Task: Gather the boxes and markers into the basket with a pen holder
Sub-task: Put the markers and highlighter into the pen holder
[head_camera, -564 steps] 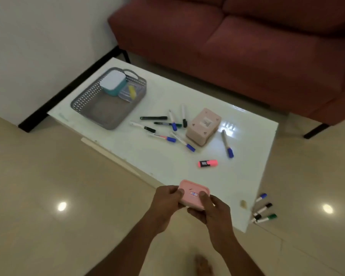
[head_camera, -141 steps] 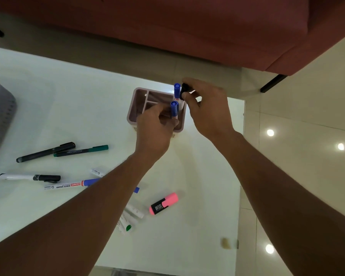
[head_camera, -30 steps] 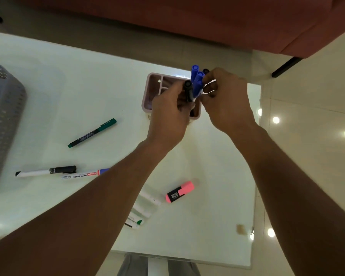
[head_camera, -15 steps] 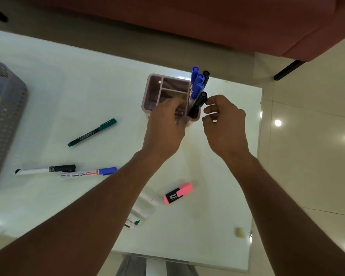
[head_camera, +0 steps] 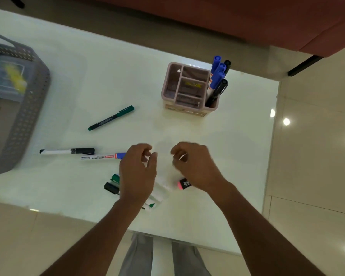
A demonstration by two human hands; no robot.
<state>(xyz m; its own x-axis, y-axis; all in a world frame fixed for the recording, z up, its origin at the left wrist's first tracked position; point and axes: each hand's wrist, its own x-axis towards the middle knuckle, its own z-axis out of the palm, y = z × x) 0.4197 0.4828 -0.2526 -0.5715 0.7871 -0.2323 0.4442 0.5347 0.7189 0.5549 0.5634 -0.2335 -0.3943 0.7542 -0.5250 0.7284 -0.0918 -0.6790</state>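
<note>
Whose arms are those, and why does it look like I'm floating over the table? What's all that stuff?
No machine here: a person wears a camera on their head, so you look down at their own arms. The left hand and right hand hover over the white table, fingers loosely curled, seemingly holding nothing. A pink pen holder has blue and black markers standing in one compartment. A green pen and a pink highlighter lie loose on the table. The grey basket sits at the left.

Left hand (head_camera: 136, 172), right hand (head_camera: 195, 166) withdrawn from pen holder (head_camera: 189, 86) — black marker (head_camera: 217, 92) now inside.
</note>
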